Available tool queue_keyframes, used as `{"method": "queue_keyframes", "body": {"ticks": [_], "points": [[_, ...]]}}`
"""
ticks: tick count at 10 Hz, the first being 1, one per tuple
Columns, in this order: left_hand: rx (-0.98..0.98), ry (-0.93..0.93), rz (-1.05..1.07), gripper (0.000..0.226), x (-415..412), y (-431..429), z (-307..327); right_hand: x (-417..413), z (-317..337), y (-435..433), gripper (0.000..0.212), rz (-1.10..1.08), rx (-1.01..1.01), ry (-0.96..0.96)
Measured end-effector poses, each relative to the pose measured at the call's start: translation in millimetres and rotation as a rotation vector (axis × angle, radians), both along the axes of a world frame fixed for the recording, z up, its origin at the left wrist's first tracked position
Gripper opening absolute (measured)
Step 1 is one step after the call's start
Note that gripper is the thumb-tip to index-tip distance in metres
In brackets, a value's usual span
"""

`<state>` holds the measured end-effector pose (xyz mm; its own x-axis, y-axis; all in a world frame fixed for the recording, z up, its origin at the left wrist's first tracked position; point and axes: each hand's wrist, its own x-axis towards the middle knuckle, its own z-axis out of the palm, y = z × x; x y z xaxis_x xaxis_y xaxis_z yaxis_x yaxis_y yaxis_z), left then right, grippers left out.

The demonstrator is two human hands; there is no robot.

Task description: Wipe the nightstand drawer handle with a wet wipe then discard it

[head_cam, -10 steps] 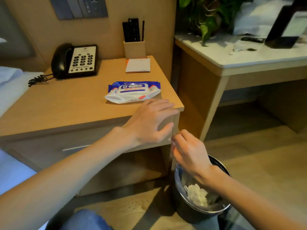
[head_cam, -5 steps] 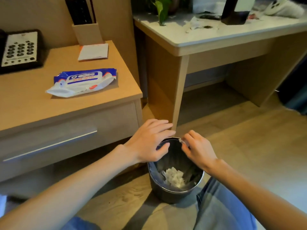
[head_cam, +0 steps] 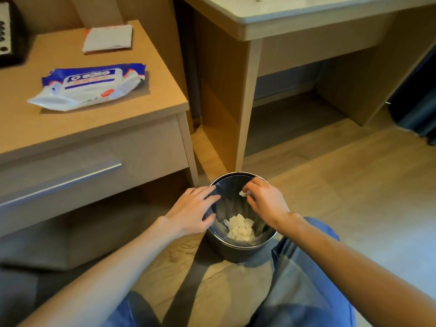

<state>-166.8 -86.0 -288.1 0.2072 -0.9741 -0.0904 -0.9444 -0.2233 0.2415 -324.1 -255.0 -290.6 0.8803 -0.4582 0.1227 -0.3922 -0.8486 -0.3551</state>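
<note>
Crumpled white wet wipe (head_cam: 242, 193) above bin (head_cam: 238, 252)

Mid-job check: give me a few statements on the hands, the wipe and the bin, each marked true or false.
1. The right hand pinches a small white wipe over the open bin. True.
2. The bin is empty. False: crumpled white wipes lie at its bottom.
3. The left hand rests on the bin's rim. True.
4. The wipes pack lies on the floor. False: it lies on the nightstand.
5. The drawer is pulled wide open. False: the drawer looks shut, its handle free of both hands.
</note>
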Motion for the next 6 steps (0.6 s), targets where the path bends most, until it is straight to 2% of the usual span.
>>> {"method": "queue_keyframes", "body": {"ticks": [3, 6], "points": [[0.096, 0.011, 0.048, 0.062, -2, 7, -21, 5, -13, 16, 0.021, -0.017, 0.037, 0.015], [0.074, 0.015, 0.060, 0.063, -2, 6, -20, 8, -16, 21, 0.026, -0.034, 0.028, 0.033]]}}
